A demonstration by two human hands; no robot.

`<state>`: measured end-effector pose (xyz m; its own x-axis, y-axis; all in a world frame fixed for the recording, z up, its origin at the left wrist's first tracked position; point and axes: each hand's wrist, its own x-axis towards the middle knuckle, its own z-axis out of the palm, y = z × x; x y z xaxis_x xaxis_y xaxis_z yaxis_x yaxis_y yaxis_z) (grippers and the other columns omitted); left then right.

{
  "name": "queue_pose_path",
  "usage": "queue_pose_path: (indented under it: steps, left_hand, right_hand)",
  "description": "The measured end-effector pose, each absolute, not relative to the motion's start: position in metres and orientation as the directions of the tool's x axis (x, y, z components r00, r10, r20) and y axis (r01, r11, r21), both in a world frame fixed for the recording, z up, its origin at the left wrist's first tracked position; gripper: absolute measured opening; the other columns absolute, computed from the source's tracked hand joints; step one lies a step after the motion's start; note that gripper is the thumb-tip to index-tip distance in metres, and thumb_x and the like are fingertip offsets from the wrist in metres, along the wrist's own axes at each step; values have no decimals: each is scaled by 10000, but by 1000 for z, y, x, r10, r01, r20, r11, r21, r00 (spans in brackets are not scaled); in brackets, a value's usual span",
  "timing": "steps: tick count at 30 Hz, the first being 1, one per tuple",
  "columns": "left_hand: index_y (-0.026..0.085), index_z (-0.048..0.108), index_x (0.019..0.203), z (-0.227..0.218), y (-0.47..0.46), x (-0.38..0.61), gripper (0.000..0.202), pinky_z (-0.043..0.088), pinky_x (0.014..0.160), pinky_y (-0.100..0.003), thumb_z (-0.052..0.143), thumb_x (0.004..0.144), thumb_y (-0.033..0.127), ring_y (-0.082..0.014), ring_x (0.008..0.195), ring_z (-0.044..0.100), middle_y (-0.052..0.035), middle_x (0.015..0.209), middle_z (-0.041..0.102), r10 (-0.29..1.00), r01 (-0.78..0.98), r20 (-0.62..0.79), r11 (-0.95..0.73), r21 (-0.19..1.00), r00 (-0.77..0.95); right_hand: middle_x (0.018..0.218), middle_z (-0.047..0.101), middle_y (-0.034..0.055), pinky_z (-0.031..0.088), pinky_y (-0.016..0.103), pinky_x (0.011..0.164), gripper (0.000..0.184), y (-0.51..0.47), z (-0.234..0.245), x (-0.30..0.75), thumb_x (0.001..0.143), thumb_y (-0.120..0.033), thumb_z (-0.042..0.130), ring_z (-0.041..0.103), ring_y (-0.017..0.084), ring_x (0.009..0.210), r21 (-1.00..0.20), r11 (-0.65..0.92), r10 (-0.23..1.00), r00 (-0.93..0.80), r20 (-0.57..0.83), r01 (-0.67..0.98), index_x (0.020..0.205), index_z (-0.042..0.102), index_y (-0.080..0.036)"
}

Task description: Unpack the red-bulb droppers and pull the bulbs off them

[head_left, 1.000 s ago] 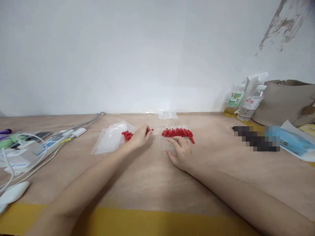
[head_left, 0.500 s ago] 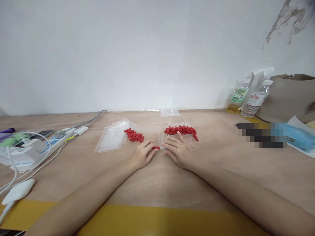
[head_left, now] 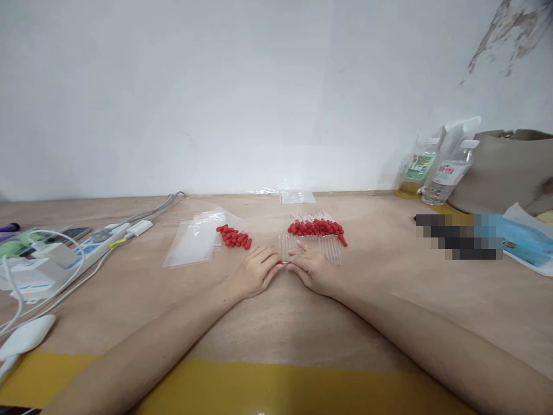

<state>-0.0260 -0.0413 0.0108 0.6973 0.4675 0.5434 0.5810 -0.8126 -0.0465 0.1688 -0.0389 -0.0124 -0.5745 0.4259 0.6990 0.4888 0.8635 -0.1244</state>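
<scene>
My left hand (head_left: 261, 270) is closed in a pinch on a red rubber bulb (head_left: 280, 263), mostly hidden by the fingers. Facing it, my right hand (head_left: 318, 272) pinches a thin clear glass tube, whose end meets the bulb between the fingertips; how far it sits inside cannot be seen. Beyond the right hand lies a row of clear glass tubes (head_left: 332, 246). Just behind them are many droppers (head_left: 315, 227) with red bulbs toward me and pale stems pointing to the wall. A small pile of loose red bulbs (head_left: 234, 237) rests beyond the left hand.
Clear plastic bags (head_left: 188, 245) lie at left, another bag (head_left: 298, 197) by the wall. A power strip (head_left: 93, 248) with chargers and cables occupies the far left. Two bottles (head_left: 449, 173), a beige bag (head_left: 505, 170) and a blue packet (head_left: 527, 239) are at right.
My left hand has shifted slightly right, bringing the bulb up to the tube, and less of the bulb shows. My right fingers have drawn together into a pinch.
</scene>
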Motion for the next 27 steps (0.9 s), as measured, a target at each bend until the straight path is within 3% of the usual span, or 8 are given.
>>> queue_pose_path:
  steps: [4,9,18,22,25,27]
  left_hand:
    - [150,531,811,14,-43,-26,238,382,681,-298,336,894,257,-160,722,487,-53,757,550,464,569,491,-819,-81,737]
    - [152,502,749,14,-44,-28,279,357,674,-299,293,904,252,-156,705,471,-41,710,533,469,560,433,-822,-105,770]
    - [163,469,712,15,-46,-43,306,356,684,-307,253,909,252,-157,695,451,-34,693,507,548,597,375,-802,-18,748]
    - [165,484,724,24,-35,-65,309,386,672,-299,252,906,259,-157,694,461,-38,708,488,648,715,504,-694,83,571]
    - [180,540,866,38,-21,-77,247,414,737,-294,308,889,263,-154,770,492,-39,803,495,674,759,606,-629,169,424]
    - [180,566,933,48,-10,-85,242,429,760,-294,345,863,251,-158,803,507,-49,850,489,689,797,657,-563,218,306]
  right_hand:
    - [800,672,19,392,356,981,222,-41,-12,171,881,-217,377,626,112,788,-120,889,387,-586,712,441,858,593,-171]
    - [805,665,26,392,340,984,179,-46,-10,174,869,-204,408,614,121,844,-49,875,367,-594,716,481,876,583,-165]
    - [865,670,27,436,309,929,195,-43,-16,187,849,-153,425,592,133,931,51,845,299,-550,780,532,902,611,-182]
    - [806,675,15,488,231,724,167,-37,-11,205,831,-214,488,618,113,744,-92,725,422,-333,843,683,892,644,-209]
    - [719,646,13,441,211,597,208,-38,-5,204,830,-277,491,577,101,625,-122,628,530,-308,790,769,959,646,-225]
    - [718,628,27,417,222,604,243,-39,-1,196,845,-260,446,563,117,653,-113,603,577,-335,745,789,991,636,-215]
